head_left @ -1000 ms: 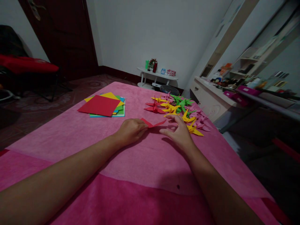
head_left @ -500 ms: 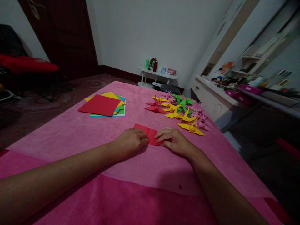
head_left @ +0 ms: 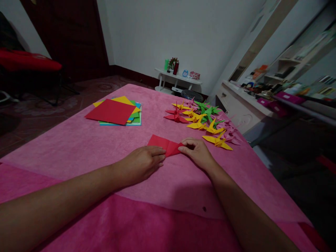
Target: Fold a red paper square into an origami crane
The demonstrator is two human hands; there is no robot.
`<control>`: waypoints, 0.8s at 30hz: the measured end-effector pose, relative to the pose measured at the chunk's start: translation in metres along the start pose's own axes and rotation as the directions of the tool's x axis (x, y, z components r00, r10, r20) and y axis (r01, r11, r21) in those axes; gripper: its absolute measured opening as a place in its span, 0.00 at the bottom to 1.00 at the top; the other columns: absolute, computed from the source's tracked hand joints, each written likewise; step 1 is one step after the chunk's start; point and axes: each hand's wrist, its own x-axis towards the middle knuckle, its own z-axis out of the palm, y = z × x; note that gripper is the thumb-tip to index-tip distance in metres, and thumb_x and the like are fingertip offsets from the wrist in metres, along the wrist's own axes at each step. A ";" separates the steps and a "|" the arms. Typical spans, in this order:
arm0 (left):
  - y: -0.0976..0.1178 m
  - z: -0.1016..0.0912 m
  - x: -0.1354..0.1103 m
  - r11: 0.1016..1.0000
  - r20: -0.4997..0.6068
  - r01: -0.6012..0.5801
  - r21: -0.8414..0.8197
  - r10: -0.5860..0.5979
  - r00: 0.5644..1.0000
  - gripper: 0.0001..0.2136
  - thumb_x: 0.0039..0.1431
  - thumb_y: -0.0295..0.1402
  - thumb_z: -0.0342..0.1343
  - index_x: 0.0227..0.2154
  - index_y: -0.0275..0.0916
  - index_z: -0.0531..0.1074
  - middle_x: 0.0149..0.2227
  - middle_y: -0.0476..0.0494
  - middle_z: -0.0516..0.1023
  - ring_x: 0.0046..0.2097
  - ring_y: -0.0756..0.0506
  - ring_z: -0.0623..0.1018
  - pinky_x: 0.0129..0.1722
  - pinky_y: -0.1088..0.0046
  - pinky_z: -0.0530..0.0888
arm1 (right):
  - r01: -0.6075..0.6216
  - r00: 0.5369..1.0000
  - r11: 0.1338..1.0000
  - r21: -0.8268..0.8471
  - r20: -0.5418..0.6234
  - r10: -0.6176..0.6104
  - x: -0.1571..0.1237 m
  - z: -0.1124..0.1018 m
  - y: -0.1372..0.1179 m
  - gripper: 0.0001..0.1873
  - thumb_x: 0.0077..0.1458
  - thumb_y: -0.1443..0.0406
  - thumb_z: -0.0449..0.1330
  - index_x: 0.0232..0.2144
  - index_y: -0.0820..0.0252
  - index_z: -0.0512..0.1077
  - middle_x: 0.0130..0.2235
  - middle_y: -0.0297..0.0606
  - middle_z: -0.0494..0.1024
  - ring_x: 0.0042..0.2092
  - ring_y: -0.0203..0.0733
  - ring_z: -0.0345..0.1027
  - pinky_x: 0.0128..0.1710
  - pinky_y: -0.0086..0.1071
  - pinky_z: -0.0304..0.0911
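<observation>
A red sheet of origami paper (head_left: 160, 141), folded into a small piece with a crease across it, lies on the pink cloth (head_left: 86, 150) between my hands. My left hand (head_left: 144, 161) rests flat, its outstretched fingertips on the paper's near left part. At the right end, my right hand (head_left: 193, 148) pinches the paper's corner between thumb and index finger. Just beyond, to the right, are several folded paper cranes: a red crane (head_left: 175, 116), a yellow crane (head_left: 217, 140), a green crane (head_left: 210, 112) and a pink crane (head_left: 231, 134).
A stack of coloured paper (head_left: 112, 111), red on top, lies at the far left of the cloth. Beyond stand a low white shelf (head_left: 180, 77) and a dark door (head_left: 76, 38). A cluttered white dresser (head_left: 241, 105) is on the right, a red chair (head_left: 28, 61) on the left.
My right hand has gone from lying on the paper to pinching its right corner, which is now folded to a point. My left fingers have straightened. The view has shifted slightly.
</observation>
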 end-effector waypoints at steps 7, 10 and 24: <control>0.002 -0.003 0.001 1.000 0.031 -0.003 0.022 0.002 1.000 0.12 0.65 0.29 0.44 0.39 0.35 0.74 0.39 0.39 0.77 0.41 0.47 0.77 0.42 0.71 0.74 | -0.072 0.997 0.995 0.070 -0.031 0.074 0.016 0.006 0.003 0.07 0.46 0.63 0.62 0.23 0.61 0.72 0.24 0.31 0.72 0.26 0.34 0.62 0.28 0.28 0.57; 0.002 -0.002 0.001 0.999 0.028 -0.013 0.042 0.012 1.000 0.13 0.65 0.29 0.44 0.38 0.34 0.74 0.38 0.39 0.77 0.41 0.46 0.77 0.42 0.71 0.74 | -0.079 0.994 0.997 -0.010 -0.072 0.078 0.024 0.012 0.009 0.08 0.46 0.62 0.63 0.22 0.61 0.72 0.23 0.31 0.72 0.25 0.34 0.60 0.26 0.27 0.56; 0.003 -0.001 0.001 0.999 0.039 -0.005 0.041 0.003 0.999 0.13 0.65 0.28 0.43 0.37 0.33 0.74 0.42 0.37 0.76 0.41 0.47 0.76 0.42 0.71 0.75 | -0.192 0.975 0.963 -0.191 -0.152 0.164 0.026 0.019 0.017 0.08 0.40 0.64 0.67 0.26 0.60 0.75 0.24 0.33 0.75 0.26 0.34 0.66 0.25 0.27 0.59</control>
